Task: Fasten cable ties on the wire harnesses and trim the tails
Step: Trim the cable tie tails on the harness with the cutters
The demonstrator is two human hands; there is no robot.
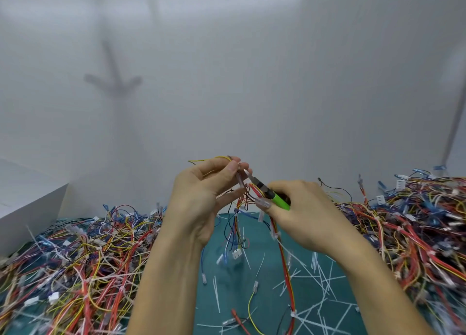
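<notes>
Head view: our left hand (pixel 199 198) pinches the harness (pixel 237 225) and tie tail (pixel 245 171) above the mat (pixel 227 297); our right hand (pixel 307 216) grips the cutters (pixel 280 199). We should cut flush at the tie's head, clear of wires.

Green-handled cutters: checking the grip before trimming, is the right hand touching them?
Touching. The head view shows the right hand with fingers curled round the green-handled cutters.

Soft, even, fairly bright light falls from above, with no hard glare. The white wall (pixel 277 95) looks hazy and washed out, with a blurred grey arrow-shaped shadow (pixel 113 82) at upper left. Wide-angle bending curves the wire harness piles (pixel 75 259) at the bench's side edges, where detail smears.
</notes>
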